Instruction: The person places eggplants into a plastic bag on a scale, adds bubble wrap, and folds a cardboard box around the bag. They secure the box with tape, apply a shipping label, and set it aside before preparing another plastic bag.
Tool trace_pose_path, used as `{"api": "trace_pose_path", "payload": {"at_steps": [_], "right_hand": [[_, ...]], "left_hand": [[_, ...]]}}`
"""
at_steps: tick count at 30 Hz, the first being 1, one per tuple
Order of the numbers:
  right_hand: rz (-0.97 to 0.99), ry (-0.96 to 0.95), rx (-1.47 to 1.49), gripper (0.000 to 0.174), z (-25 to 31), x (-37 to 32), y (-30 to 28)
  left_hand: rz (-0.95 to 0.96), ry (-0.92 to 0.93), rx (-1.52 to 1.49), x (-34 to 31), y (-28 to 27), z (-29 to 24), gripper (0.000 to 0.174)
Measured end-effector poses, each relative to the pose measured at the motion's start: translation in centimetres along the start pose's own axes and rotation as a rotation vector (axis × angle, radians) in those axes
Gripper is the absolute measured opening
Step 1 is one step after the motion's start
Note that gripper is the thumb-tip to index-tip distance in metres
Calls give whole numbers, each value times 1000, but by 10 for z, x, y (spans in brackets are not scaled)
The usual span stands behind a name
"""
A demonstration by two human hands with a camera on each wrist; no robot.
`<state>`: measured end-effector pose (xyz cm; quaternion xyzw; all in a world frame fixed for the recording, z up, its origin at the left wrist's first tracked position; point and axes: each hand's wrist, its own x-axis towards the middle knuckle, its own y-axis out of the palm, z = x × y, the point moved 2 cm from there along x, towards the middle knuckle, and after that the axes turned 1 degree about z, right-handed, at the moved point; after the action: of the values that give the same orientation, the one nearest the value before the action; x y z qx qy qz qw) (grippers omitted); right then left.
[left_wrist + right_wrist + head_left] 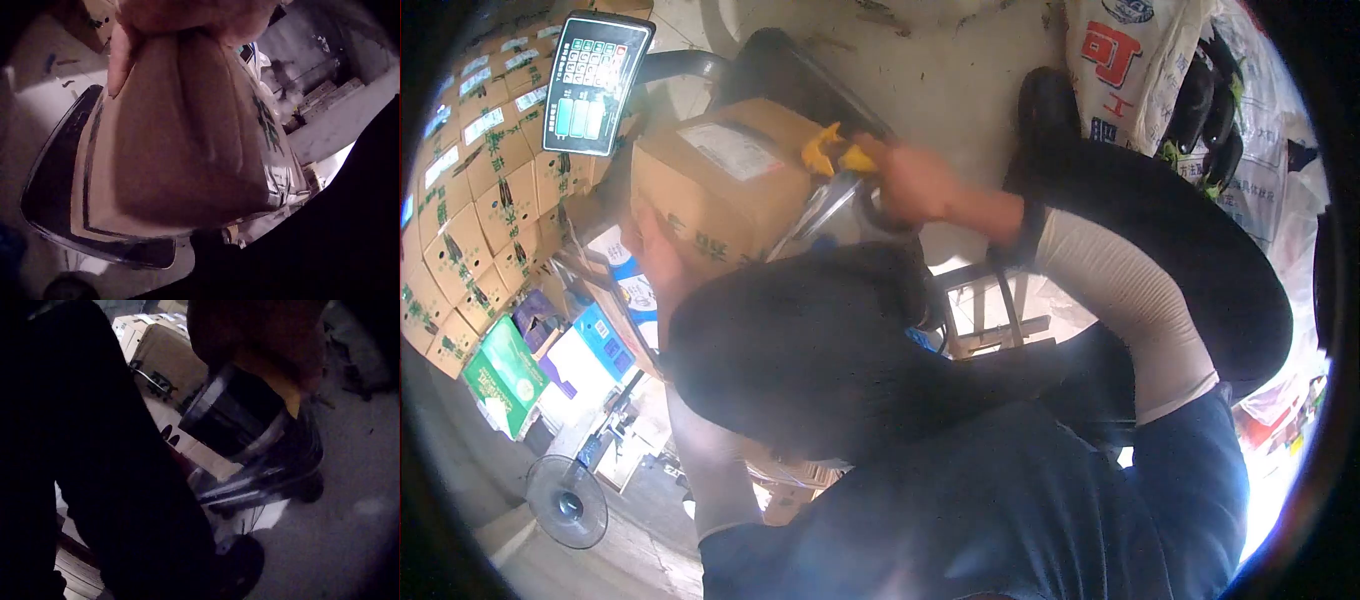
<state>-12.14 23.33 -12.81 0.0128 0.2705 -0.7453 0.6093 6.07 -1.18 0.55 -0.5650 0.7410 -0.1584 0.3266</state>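
A cardboard box (710, 200) with a white label and green print sits tilted near the person's knees. The left hand (658, 245) holds it at its side; in the left wrist view the thumb (119, 69) lies along one edge of the box. In the right hand (920, 185), blurred in the head view, is a yellow tape dispenser (825, 150). A shiny stretch of clear tape (818, 218) shows between dispenser and box. The right wrist view has the tape roll (234, 409) below that hand, beside a box flap (212, 461).
Stacked cartons (490, 180) fill the left side, near a scale display (595, 85). A black seat-like surface (800, 85) lies behind the box. At the right, white sacks (1130, 75) stand beside dark eggplants (1205, 110). A fan (568, 503) is at lower left.
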Motion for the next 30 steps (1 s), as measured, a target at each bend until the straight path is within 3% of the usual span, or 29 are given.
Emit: {"api": "trace_pose_path", "payload": {"at_steps": [4,6,10,12,14,16,18,20,23,27,30], "right_hand": [[-35,37,-21,68,4,22,-14],[-82,46,-10,69,4,25,-9],[-153,139,107,75,6,8,20],[-151,73,101,76,1,-10,45],[3,39,50,77,5,-16,56],[-31,38,51,70,-1,2,37],[332,-129,-210,55,-7,38,-1],[531,-440,-455,42,3,87,-41],[598,-385,-422,28,34,121,-59],[579,-446,-210,35,21,126,-6],[589,-370,-270,38,-6,93,-3]], "left_hand": [[-81,-155,22,-7,-5,2,70],[-250,-38,-48,-14,4,1,68],[-327,61,74,-16,11,5,62],[-338,56,37,-22,16,-1,64],[-315,51,12,-21,16,2,65],[-298,51,-18,-14,9,11,66],[-173,102,141,2,-7,29,68],[-197,59,50,-14,8,12,63],[-222,62,-17,-12,9,13,55],[-177,151,12,-4,6,12,53],[-132,163,-63,-1,7,4,50]]}}
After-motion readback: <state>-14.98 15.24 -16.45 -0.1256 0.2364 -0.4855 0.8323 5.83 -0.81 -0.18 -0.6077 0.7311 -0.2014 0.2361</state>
